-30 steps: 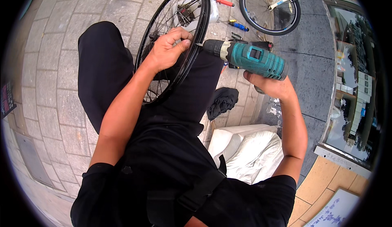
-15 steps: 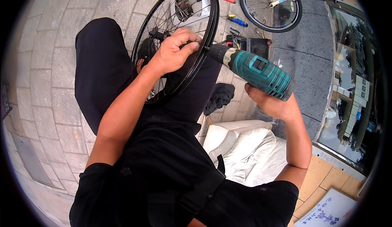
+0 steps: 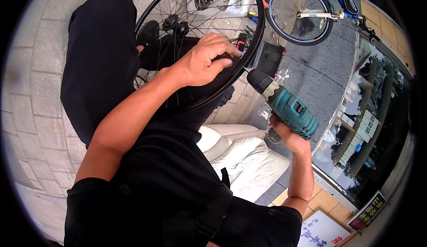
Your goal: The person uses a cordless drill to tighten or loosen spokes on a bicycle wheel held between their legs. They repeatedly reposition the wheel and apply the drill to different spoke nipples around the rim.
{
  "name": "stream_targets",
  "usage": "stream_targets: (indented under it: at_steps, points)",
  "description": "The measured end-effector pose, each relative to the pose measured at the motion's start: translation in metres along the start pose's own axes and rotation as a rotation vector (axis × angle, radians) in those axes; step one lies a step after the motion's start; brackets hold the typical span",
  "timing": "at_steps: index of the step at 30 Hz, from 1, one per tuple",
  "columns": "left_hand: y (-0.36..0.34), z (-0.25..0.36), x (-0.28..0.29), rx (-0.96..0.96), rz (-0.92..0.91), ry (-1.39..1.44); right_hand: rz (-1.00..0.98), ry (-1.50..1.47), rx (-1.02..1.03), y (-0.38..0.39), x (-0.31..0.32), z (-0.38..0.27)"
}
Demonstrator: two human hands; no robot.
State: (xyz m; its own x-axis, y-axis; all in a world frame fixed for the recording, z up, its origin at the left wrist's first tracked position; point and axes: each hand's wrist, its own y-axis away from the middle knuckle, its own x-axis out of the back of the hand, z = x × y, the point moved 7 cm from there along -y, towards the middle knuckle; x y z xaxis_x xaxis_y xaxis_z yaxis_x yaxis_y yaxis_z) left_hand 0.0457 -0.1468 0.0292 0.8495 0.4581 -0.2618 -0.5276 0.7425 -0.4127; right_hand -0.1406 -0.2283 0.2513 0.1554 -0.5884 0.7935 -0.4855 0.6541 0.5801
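A black spoked bicycle wheel [image 3: 256, 37] stands tilted against my legs, its hub [image 3: 175, 25] left of my left hand [image 3: 207, 60]. That hand reaches among the spokes close to the rim's right side. Its thumb and fingers are drawn together; what lies between them, perhaps a spoke, is too small to make out. My right hand [image 3: 291, 133] is wrapped around the grip of a teal and black cordless drill [image 3: 291, 109]. The drill's dark chuck points up and left toward the rim, with a gap between them.
A white bin [image 3: 242, 0] with metal parts and a black tool case [image 3: 269, 58] lie beyond the wheel. Another bicycle's wheel [image 3: 299, 13] is at the far right. White cloth-like sacking [image 3: 249, 158] lies beside me, near a glass display window [image 3: 364, 127] and a white sign [image 3: 324, 229].
The drill has drawn back from the rim, down and to the right, and its tip is now apart from it. My left hand stays by the spokes; the whole view has shifted.
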Motion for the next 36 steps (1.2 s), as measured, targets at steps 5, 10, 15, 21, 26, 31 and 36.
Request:
stream_targets:
  at_steps: [5,10,15,21,26,31,36]
  points:
    - [0.001,-0.001,-0.001,0.045,0.028,0.042,-0.032,0.098,-0.018,-0.001,0.005,0.008]
    - [0.001,-0.005,-0.003,0.033,0.055,0.082,-0.021,0.002,-0.074,-0.001,0.005,0.003]
    - [0.003,-0.006,-0.004,0.075,0.052,0.092,-0.018,-0.193,-0.152,0.003,0.003,0.010]
    - [0.003,-0.006,-0.001,0.067,0.075,0.098,-0.029,-0.299,-0.196,0.003,-0.003,0.007]
    - [0.003,-0.005,0.000,0.056,0.079,0.102,-0.024,-0.267,-0.182,0.004,-0.005,0.010]
    - [0.003,-0.003,0.001,0.050,0.081,0.095,-0.019,-0.297,-0.193,0.003,-0.005,0.008]
    - [0.004,-0.004,0.000,0.050,0.078,0.091,-0.025,-0.248,-0.167,0.003,-0.004,0.009]
